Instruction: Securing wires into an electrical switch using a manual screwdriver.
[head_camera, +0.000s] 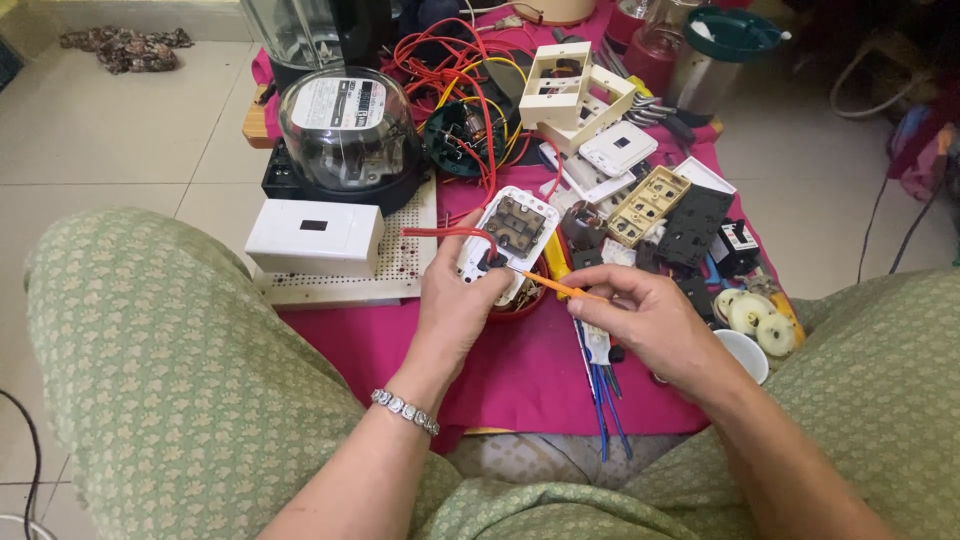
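Note:
My left hand (455, 305) grips a white switch plate (510, 235), back side up, showing its brown terminal block. A red wire (445, 232) runs from the plate's lower end out to the left. My right hand (650, 322) pinches an orange-handled screwdriver (560, 288), and its tip points at the lower end of the plate, close to the left fingers. Both hands hover over a magenta cloth (380, 345). A silver bracelet circles my left wrist.
A glass-domed electric meter (348, 130) and a white box (315, 238) sit on a perforated board (405, 265) at left. Tangled red and yellow wires (465, 75), switch frames (575, 95), sockets (650, 205) and round white parts (755, 315) crowd the cloth. My green-clad knees flank it.

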